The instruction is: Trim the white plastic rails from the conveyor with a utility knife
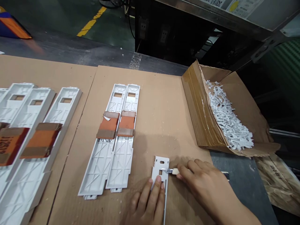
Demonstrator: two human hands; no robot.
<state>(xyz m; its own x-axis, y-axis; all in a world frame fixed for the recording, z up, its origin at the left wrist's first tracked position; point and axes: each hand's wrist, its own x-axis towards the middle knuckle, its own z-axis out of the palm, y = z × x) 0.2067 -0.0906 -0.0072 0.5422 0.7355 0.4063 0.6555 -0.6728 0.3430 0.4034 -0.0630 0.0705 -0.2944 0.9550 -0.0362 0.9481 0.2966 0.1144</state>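
A worn yellow stripe (92, 22), left of shadowed power sockets (164, 35), marks the green floor (112, 32) beyond a dark counter (93, 53).

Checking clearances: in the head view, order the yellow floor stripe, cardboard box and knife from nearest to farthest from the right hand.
From the right hand:
1. Knife: held in it.
2. Cardboard box: ahead, toward the right.
3. Yellow floor stripe: far ahead, left, beyond the table.

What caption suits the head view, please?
Left hand on a white plastic part, right hand holding a knife to it.
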